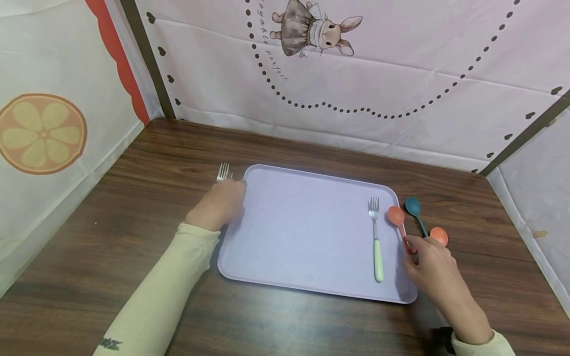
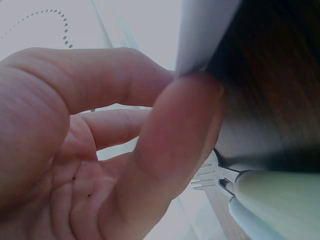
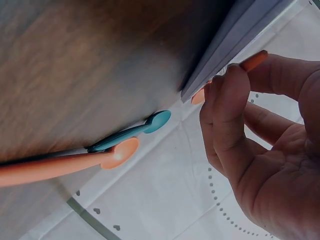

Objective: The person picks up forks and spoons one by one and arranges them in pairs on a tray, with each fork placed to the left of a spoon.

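Note:
A pale lilac tray (image 1: 298, 227) lies on the wooden table. At its left edge my left hand (image 1: 220, 203) pinches the rim between thumb and fingers, as the left wrist view shows. Fork tines (image 1: 224, 171) stick out beyond that hand; their pale handles (image 2: 280, 200) appear in the left wrist view. My right hand (image 1: 433, 262) pinches the handle end of an orange spoon (image 1: 396, 216), which slants over the tray's right rim. Inside the tray, left of that spoon, lies a fork with a light green handle (image 1: 378, 259).
Right of the tray on the table lie a teal spoon (image 1: 412, 206) and a second orange spoon (image 1: 439, 236), partly hidden by my right hand. Printed cloth walls (image 1: 401, 64) stand behind the table and at both sides.

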`<state>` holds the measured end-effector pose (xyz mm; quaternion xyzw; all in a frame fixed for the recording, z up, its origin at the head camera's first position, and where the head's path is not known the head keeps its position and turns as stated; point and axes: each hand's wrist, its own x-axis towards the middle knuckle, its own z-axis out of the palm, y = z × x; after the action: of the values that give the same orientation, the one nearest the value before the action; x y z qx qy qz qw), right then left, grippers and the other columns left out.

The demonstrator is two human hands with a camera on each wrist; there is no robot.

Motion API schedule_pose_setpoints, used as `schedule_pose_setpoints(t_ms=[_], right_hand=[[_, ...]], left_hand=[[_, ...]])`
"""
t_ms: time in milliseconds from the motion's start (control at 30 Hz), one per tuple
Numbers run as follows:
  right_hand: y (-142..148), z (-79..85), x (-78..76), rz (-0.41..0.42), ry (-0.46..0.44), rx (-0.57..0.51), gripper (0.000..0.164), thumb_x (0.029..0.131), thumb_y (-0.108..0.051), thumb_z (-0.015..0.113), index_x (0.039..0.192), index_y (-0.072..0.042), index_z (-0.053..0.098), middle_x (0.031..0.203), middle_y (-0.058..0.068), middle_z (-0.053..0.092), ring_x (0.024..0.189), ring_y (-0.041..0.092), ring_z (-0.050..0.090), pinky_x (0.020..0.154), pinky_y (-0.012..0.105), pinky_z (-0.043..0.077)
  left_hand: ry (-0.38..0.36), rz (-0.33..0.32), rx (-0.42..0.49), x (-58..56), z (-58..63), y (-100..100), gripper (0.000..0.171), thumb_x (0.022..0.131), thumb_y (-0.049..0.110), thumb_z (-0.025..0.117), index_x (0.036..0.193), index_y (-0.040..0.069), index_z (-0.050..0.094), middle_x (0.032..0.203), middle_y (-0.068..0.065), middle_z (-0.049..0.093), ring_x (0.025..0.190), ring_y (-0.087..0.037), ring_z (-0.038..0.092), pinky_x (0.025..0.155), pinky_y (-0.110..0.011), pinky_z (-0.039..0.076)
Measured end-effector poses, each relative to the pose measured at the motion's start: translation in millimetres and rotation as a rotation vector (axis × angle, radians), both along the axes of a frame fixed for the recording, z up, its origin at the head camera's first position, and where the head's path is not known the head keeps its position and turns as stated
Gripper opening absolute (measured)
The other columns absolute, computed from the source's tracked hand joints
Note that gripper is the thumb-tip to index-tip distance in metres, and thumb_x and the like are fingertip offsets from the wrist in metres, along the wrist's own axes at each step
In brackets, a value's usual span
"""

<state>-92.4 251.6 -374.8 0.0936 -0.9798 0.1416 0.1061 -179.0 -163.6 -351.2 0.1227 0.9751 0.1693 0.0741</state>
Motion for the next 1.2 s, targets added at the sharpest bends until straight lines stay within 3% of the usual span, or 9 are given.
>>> schedule_pose_setpoints(t_ms=[267, 567, 900, 1200], right_hand=[[-3, 0.6, -2.1, 0.033, 0.035, -0.006, 0.03, 0.071, 0.008, 0.068, 0.102, 0.006, 0.071, 0.078, 0.009, 0.058, 0.069, 0.023, 0.051, 0.053, 0.04, 0.044], [-8, 1.4, -5.1, 0.027, -0.018, -0.005, 0.032, 0.073, 0.007, 0.068, 0.105, 0.009, 0.07, 0.083, 0.014, 0.06, 0.073, 0.027, 0.054, 0.057, 0.047, 0.048], [-9, -2.4, -11.0, 0.078, 0.021, 0.034, 0.027, 0.071, 0.008, 0.067, 0.098, 0.008, 0.071, 0.069, 0.006, 0.052, 0.066, 0.023, 0.048, 0.053, 0.038, 0.04], [-14, -1.7, -12.0, 0.038, -0.07, 0.064, 0.029, 0.074, 0.005, 0.069, 0.103, 0.008, 0.071, 0.079, 0.014, 0.059, 0.069, 0.026, 0.052, 0.056, 0.042, 0.044]], left_hand=[[0.002, 0.009, -0.004, 0.8, 0.2, 0, 0.016, 0.086, -0.008, 0.054, 0.101, -0.009, 0.059, 0.077, -0.016, 0.055, 0.07, -0.031, 0.054, 0.058, -0.04, 0.049], [0.007, 0.007, -0.007, 1.3, 0.1, 1, 0.016, 0.086, -0.008, 0.054, 0.101, -0.009, 0.059, 0.077, -0.017, 0.055, 0.07, -0.031, 0.054, 0.059, -0.041, 0.05], [0.003, 0.019, -0.001, 1.5, 1.5, 2, 0.019, 0.087, -0.007, 0.055, 0.106, -0.01, 0.058, 0.078, -0.017, 0.055, 0.071, -0.031, 0.055, 0.059, -0.04, 0.05], [-0.015, 0.023, 0.003, 0.8, 0.4, 1, 0.021, 0.088, -0.007, 0.054, 0.108, -0.01, 0.058, 0.08, -0.017, 0.055, 0.072, -0.032, 0.055, 0.058, -0.04, 0.05]])
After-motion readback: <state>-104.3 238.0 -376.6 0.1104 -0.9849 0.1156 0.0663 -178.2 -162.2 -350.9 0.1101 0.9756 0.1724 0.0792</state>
